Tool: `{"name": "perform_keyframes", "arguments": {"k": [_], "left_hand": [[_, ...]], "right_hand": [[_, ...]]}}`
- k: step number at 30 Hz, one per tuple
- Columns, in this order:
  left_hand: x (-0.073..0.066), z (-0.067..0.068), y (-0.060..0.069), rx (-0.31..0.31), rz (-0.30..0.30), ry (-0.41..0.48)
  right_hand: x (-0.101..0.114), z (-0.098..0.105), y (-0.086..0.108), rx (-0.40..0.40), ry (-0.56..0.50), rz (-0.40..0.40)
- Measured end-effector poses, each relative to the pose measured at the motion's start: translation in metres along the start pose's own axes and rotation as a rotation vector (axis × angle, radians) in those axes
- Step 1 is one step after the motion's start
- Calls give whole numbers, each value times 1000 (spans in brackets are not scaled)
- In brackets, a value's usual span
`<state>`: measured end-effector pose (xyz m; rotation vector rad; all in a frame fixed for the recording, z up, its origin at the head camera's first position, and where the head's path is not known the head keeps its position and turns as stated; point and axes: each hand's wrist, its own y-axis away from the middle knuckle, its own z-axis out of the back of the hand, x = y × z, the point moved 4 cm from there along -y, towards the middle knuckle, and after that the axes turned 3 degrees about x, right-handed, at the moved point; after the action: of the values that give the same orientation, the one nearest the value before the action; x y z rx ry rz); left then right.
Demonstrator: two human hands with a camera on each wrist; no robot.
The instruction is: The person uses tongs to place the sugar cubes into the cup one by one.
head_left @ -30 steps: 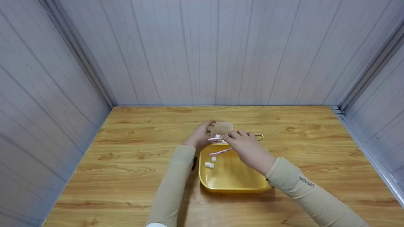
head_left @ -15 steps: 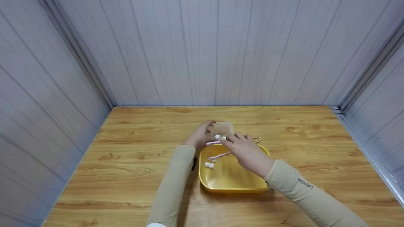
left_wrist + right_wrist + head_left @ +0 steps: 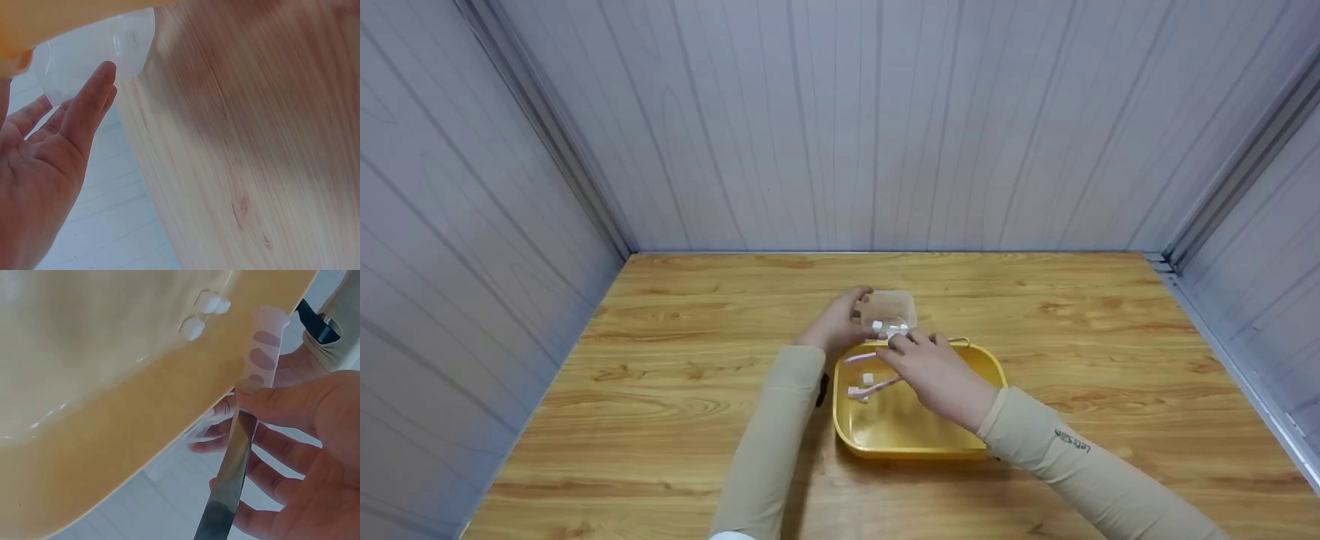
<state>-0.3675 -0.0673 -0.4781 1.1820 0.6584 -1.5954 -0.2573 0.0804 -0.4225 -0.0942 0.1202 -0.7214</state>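
Observation:
My left hand (image 3: 834,324) holds the left side of a small clear plastic container (image 3: 896,301) behind a yellow tub. Several white cubes (image 3: 877,325) lie in that container. Between thumb and fingers, my right hand (image 3: 941,379) grips tongs (image 3: 228,475) with a metal handle and pink patterned arms, above the tub (image 3: 915,439). The two pink arms stand apart in the head view, the nearer tip over the white cubes (image 3: 868,379) on the tub's floor at its left side. Whether that tip touches a cube I cannot tell. Yellow plastic partly covers the container in the left wrist view.
A wood-grain table (image 3: 675,420) bears the tub and the container. Pale panelled walls (image 3: 840,127) rise behind and on both sides. A dark strap (image 3: 318,323) is on the left wrist.
My right hand has moved a little toward me and left, bringing the spread tongs from near the clear container down over the tub's cubes. My left hand stays where it was.

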Motion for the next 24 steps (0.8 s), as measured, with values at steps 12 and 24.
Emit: {"name": "perform_keyframes", "arguments": {"k": [12,24], "left_hand": [[1,0,-1,-3,-5,-42],[-1,2,0,-8,-35,-85]], "right_hand": [[5,-12,-3,34,13,10],[7,-18,-5,50,56,0]]}}
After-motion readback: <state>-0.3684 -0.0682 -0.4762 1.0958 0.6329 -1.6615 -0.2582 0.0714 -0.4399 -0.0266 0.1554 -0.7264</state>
